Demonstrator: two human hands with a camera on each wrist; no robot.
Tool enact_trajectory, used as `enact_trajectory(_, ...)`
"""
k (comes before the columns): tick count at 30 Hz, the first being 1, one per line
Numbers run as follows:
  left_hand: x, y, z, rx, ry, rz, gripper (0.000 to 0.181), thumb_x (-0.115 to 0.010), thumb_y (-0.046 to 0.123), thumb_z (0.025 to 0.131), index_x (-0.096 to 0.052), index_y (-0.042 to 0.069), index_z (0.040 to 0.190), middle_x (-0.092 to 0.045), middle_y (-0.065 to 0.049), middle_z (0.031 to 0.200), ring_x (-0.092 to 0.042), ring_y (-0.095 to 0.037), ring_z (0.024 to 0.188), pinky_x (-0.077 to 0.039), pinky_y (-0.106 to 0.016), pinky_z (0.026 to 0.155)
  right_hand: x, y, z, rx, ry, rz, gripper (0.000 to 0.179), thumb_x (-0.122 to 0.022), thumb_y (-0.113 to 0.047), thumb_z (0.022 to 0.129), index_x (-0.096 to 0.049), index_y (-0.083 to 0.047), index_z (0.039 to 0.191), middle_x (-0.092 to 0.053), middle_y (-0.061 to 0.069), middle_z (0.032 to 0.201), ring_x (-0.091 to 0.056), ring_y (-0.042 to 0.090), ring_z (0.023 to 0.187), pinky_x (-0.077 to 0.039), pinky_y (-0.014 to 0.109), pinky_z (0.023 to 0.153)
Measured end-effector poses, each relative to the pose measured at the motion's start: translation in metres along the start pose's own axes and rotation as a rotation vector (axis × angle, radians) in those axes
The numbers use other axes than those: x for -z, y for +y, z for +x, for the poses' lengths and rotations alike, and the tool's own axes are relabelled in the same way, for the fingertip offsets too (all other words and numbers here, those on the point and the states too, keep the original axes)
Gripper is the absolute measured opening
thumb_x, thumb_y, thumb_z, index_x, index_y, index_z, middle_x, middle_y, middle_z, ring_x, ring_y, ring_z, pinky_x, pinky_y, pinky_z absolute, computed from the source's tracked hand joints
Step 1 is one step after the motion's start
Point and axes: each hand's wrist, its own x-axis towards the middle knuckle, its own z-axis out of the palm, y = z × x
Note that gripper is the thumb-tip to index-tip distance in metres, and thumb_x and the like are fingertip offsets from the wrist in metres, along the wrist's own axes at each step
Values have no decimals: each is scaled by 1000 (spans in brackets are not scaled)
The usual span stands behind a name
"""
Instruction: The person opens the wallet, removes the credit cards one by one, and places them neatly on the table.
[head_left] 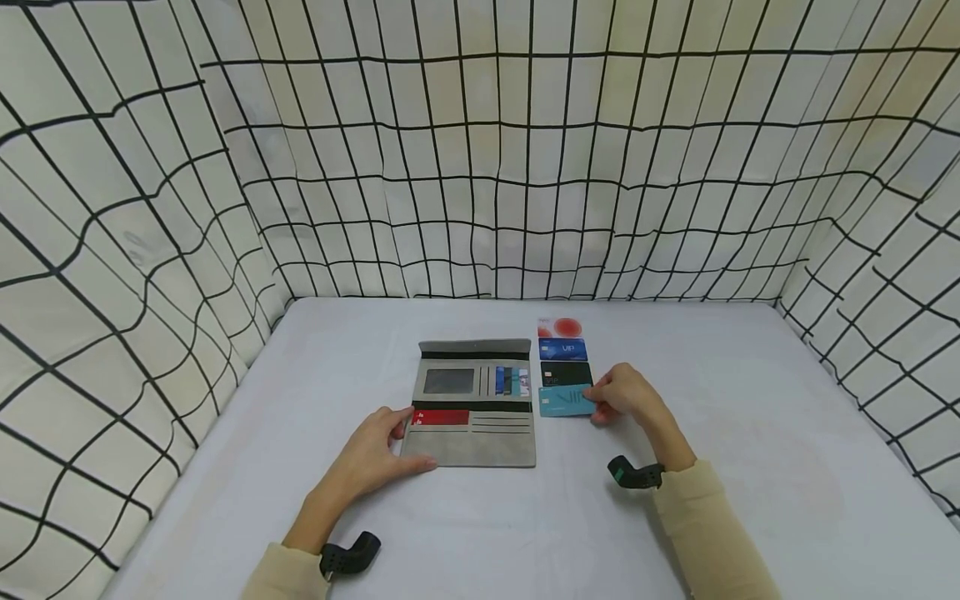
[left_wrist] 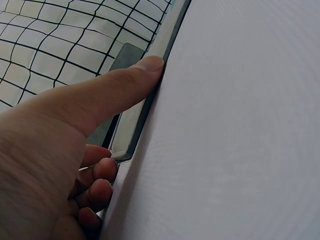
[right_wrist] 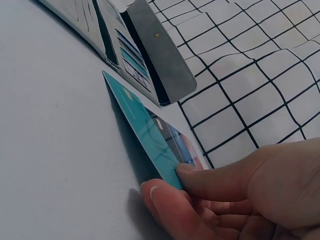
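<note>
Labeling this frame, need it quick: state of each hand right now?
Left hand: open, thumb and fingers spread, touching the wallet.
Right hand: closed, pinching the light-blue card between thumb and fingers.

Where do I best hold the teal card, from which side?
Thin and flat, the teal card is likely best pinched at its right short end, from the right, as the right hand does: the wallet lies near the card's left end and the black card borders its far long edge.
</note>
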Motion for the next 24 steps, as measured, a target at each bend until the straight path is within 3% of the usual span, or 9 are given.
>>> enact_trajectory(12, -1, -1, 1, 13, -2, 3, 94, -85, 58, 69, -57, 4, 140, -50, 1, 93, -44, -13, 86, -38, -30, 74, 4, 1, -1, -59, -21, -54, 29, -71, -23, 94, -61, 4, 100, -64, 8, 68, -64, 15, 54, -51, 22, 58)
enact_trajectory(24, 0, 0, 1, 13, -7, -6, 92, -85, 57, 70, -57, 4, 140, -49, 1, 92, -44, -13, 86, -38, -29, 73, 1, 1, -2, 22, 34, -151, 24, -70, -21, 93, -65, 1, 84, -61, 6, 65, -57, 14, 53, -50, 23, 54)
